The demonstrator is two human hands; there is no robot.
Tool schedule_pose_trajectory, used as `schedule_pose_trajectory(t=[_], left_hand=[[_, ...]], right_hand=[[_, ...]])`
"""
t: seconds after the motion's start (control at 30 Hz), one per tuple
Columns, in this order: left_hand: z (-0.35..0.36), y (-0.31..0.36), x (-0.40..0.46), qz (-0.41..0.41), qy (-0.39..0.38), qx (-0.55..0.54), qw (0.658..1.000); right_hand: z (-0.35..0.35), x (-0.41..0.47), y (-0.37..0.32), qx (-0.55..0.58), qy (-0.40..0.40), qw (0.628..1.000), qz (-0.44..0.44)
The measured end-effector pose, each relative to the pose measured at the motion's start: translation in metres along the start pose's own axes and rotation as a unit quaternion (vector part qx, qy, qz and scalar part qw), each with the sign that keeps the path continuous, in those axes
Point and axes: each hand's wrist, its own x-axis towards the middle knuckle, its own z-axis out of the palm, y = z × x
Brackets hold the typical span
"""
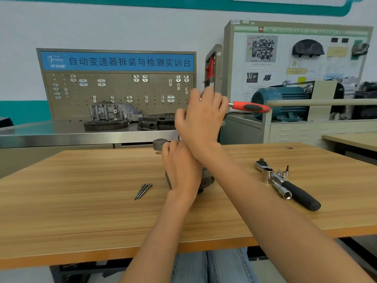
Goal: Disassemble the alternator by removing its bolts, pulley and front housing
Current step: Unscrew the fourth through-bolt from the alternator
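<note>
Wooden table (81, 201) underneath; alternator (206, 178) at centre clutched by left hand (181, 170); red-handled tool (251, 107) gripped above by right hand (202, 117). Slip risked: alternator could be tipped, loose bolts (142, 190) scattered.

Matt wood-grain table (81, 201), chrome sockets (285, 194)

Blue banner (117, 61) atop the pegboard (118, 94) reads "自动变速器拆装与检测实训台" in white; small logo at its left end, characters under it too blurred to read. Green header strip (302, 30) on the display board (295, 64) at right starts "JDQC", rest illegible. Captions under the board's photos too small to read.
</note>
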Motion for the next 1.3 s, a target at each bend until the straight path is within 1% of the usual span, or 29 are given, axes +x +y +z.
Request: schedule_pose_trajectory(t=[0.03, 0.07, 0.17, 0.2, 0.23, 0.27, 0.33, 0.37, 0.4, 0.43, 0.47, 0.5, 0.53, 0.57, 0.63, 0.7, 0.73, 0.77, 0.8, 0.83, 0.87, 0.93, 0.97, 1.0, 1.07, 1.1, 1.13, 1.23, 1.3], left_hand=[[-0.001, 0.001, 0.0, -0.002, -0.002, 0.003, 1.0], [-0.001, 0.001, 0.001, -0.005, -0.006, 0.006, 1.0], [0.001, 0.0, 0.001, -0.009, 0.001, -0.013, 1.0], [0.002, 0.001, 0.001, -0.011, 0.01, -0.025, 1.0], [0.002, 0.001, 0.001, -0.014, 0.011, -0.03, 0.999], [0.003, 0.002, 0.002, -0.016, 0.009, -0.026, 0.999], [0.004, 0.003, 0.002, -0.013, 0.007, -0.011, 1.0], [0.005, 0.003, 0.002, -0.013, 0.008, -0.008, 1.0], [0.005, 0.003, 0.002, -0.014, 0.01, -0.005, 1.0], [0.005, 0.002, 0.002, -0.014, 0.012, -0.006, 1.0], [0.006, 0.002, 0.001, -0.015, 0.015, -0.007, 1.0], [0.007, 0.002, 0.0, -0.014, 0.018, -0.006, 1.0], [0.006, 0.002, 0.0, -0.014, 0.02, -0.007, 1.0], [0.006, 0.002, 0.001, -0.016, 0.023, -0.012, 1.0], [0.005, 0.0, 0.002, -0.013, 0.014, -0.018, 1.0], [0.005, -0.001, -0.001, -0.029, 0.007, -0.061, 0.998], [0.008, -0.004, -0.004, -0.049, 0.015, -0.111, 0.993], [0.009, -0.005, -0.005, -0.098, 0.02, -0.195, 0.976], [0.006, -0.004, -0.006, -0.157, 0.012, -0.276, 0.948], [0.004, -0.004, -0.005, -0.192, -0.005, -0.308, 0.932], [0.005, -0.004, -0.005, -0.201, -0.009, -0.309, 0.93], [0.006, -0.003, -0.005, -0.137, 0.001, -0.219, 0.966], [0.006, -0.002, -0.003, -0.087, -0.01, -0.142, 0.986], [0.005, -0.001, 0.0, -0.055, -0.019, -0.091, 0.994], [0.001, 0.003, 0.002, -0.042, -0.021, -0.058, 0.997], [0.002, 0.004, 0.002, -0.038, -0.011, -0.048, 0.998], [0.003, 0.004, 0.002, -0.035, 0.004, -0.047, 0.998], [0.006, 0.006, 0.001, -0.027, 0.032, -0.032, 0.999], [0.005, 0.005, 0.002, -0.034, 0.025, -0.03, 0.999]], right_hand=[[0.0, -0.001, 0.0, -0.009, 0.008, 1.0, -0.006], [-0.001, 0.001, 0.0, 0.023, 0.014, 1.0, -0.001], [-0.001, 0.01, -0.003, 0.176, 0.011, 0.984, 0.031], [-0.001, 0.014, -0.004, 0.24, -0.001, 0.97, 0.041], [-0.002, 0.018, -0.003, 0.327, -0.024, 0.942, 0.063], [-0.004, 0.022, -0.002, 0.429, -0.055, 0.896, 0.103], [-0.008, 0.032, 0.003, 0.609, -0.113, 0.758, 0.205], [-0.008, 0.037, 0.008, 0.676, -0.131, 0.684, 0.241], [-0.007, 0.04, 0.011, 0.722, -0.143, 0.623, 0.264], [-0.005, 0.042, 0.014, 0.75, -0.151, 0.583, 0.273], [-0.004, 0.042, 0.015, 0.76, -0.159, 0.569, 0.271], [-0.004, 0.041, 0.013, 0.755, -0.165, 0.578, 0.264], [-0.004, 0.039, 0.009, 0.729, -0.167, 0.613, 0.255], [-0.004, 0.037, 0.004, 0.689, -0.163, 0.663, 0.245], [-0.005, 0.027, -0.009, 0.578, -0.119, 0.786, 0.186], [-0.001, 0.01, -0.017, 0.386, -0.017, 0.92, 0.06], [0.003, 0.003, -0.019, 0.269, 0.035, 0.962, 0.01], [0.006, -0.003, -0.02, 0.171, 0.068, 0.983, -0.015], [0.006, -0.007, -0.02, 0.11, 0.083, 0.99, -0.015], [0.007, -0.008, -0.021, 0.088, 0.087, 0.992, -0.008], [0.007, -0.007, -0.021, 0.093, 0.087, 0.992, 0.001], [0.005, -0.001, -0.02, 0.125, 0.076, 0.989, 0.014], [0.005, 0.002, -0.019, 0.141, 0.065, 0.987, 0.027], [0.004, 0.005, -0.017, 0.161, 0.049, 0.985, 0.042], [0.002, 0.013, -0.012, 0.239, 0.019, 0.968, 0.077], [0.0, 0.018, -0.008, 0.311, -0.004, 0.945, 0.104], [-0.002, 0.024, -0.006, 0.398, -0.038, 0.906, 0.141], [-0.005, 0.039, 0.001, 0.592, -0.148, 0.753, 0.245], [-0.003, 0.043, 0.005, 0.686, -0.187, 0.649, 0.269]])
